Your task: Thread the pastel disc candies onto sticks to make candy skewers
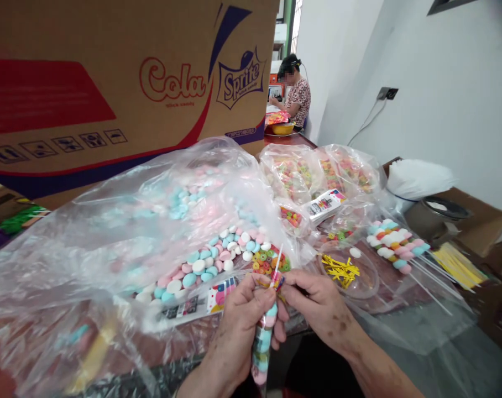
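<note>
Pink, pale blue and white are showing through the wrapper of a skewer, which is lying in the left hand, its sweet end pointing back toward the wearer and its stick jutting beyond the fingertips. That hand is curling around the upper part, probably steadying the sweets without squashing them. The right hand is pinching the wrapper's neck where the stick is emerging, thumb against finger, seemingly holding the film snug there. Whether a tie is sitting between those fingertips, I cannot tell.

Just beyond the right hand, gold ties are lying loose in a clear dish, likely sitting there for easy picking. Farther right, more skewers are resting in a pile, sticks slanting outward, apparently lying aside so that they are not tangling with the hands. Beyond the left hand, loose marshmallows are gathering at the mouth of a big bag, and printed sleeves are lying just beside its knuckles, presumably for a short reach. Gummies are sitting straight ahead of both hands.
</note>
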A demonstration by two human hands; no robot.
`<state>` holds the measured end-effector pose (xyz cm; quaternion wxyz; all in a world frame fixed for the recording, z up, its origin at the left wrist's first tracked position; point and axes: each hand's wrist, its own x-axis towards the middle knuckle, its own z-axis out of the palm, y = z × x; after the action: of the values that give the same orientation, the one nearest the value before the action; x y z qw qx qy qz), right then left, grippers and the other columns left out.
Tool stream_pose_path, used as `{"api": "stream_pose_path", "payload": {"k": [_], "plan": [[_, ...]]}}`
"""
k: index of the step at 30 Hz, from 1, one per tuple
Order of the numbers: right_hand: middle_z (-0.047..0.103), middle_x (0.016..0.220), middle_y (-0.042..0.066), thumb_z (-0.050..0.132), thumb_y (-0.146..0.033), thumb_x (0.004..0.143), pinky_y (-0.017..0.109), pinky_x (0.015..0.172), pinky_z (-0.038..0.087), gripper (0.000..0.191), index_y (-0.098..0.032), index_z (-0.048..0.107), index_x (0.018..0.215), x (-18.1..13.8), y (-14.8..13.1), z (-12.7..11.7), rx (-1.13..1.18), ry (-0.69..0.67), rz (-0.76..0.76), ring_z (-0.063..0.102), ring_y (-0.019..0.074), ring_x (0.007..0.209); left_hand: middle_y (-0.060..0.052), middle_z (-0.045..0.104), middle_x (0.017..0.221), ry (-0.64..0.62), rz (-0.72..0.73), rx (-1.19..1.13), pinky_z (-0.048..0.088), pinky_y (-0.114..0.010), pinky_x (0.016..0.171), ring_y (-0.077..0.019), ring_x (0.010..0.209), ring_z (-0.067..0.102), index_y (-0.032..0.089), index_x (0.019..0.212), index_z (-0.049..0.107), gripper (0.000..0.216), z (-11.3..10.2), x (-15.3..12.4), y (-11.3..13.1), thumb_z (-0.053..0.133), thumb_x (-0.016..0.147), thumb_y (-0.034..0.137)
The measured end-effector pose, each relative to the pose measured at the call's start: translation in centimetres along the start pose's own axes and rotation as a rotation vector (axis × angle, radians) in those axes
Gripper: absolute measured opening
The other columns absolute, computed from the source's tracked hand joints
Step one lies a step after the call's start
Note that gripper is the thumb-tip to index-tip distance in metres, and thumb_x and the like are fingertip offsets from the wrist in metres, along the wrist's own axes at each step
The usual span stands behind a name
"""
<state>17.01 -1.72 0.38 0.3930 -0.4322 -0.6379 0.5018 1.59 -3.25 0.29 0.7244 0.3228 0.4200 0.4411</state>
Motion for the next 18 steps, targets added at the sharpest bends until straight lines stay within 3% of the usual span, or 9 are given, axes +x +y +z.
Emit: {"api": "stream_pose_path", "payload": {"k": [2,5,9,12,18], "plan": [[0.062,0.063,-0.005,0.046,-0.023,0.094,0.021,0.064,0.045,0.028,-0.019,0.055,0.068,0.0,0.1,0.2,0.041,-0.043,0.017,0.060,0.0101,0.059,0.001,0.066,0.060,0.013,0.038,-0.028,0.042,-0.015,0.037,-0.0092,0.040,0.056,0.019,0.084,0.055,0.015,-0.2,0.1,-0.1,0.063,0.087,0.031],[0.062,0.067,-0.004,0.048,-0.022,0.093,0.021,0.064,0.045,0.023,-0.019,0.058,0.073,0.0,0.6,0.5,-0.035,0.011,-0.008,0.060,0.0103,0.062,0.002,0.066,0.060,0.056,0.056,-0.047,0.042,-0.015,0.037,-0.0081,0.040,0.055,0.019,0.080,0.056,0.016,-0.3,0.4,-0.1,0.065,0.087,0.029],[0.064,0.077,0.000,0.049,-0.017,0.091,0.023,0.073,0.044,0.016,-0.020,0.065,0.086,-0.2,1.4,0.9,-0.324,0.177,-0.212,0.060,0.0129,0.075,0.002,0.065,0.060,0.120,0.038,-0.033,0.042,-0.015,0.035,-0.0088,0.040,0.055,0.018,0.079,0.057,0.018,-0.2,0.6,-0.4,0.069,0.084,0.032],[0.062,0.074,0.000,0.047,-0.015,0.092,0.023,0.069,0.043,0.019,-0.020,0.062,0.082,-0.3,1.5,0.9,-0.436,0.197,-0.284,0.058,0.0128,0.072,0.002,0.065,0.060,0.119,0.045,-0.014,0.042,-0.015,0.035,-0.0085,0.040,0.054,0.018,0.079,0.059,0.019,-0.1,0.8,-0.5,0.069,0.084,0.033],[0.062,0.074,0.000,0.047,-0.015,0.090,0.023,0.066,0.042,0.018,-0.019,0.061,0.081,-0.4,1.5,-0.3,-0.503,0.254,-0.284,0.057,0.0128,0.069,0.002,0.068,0.062,0.260,0.133,0.017,0.042,-0.016,0.034,-0.0095,0.040,0.055,0.019,0.072,0.055,0.020,-1.2,1.2,2.0,0.071,0.081,0.028]]}}
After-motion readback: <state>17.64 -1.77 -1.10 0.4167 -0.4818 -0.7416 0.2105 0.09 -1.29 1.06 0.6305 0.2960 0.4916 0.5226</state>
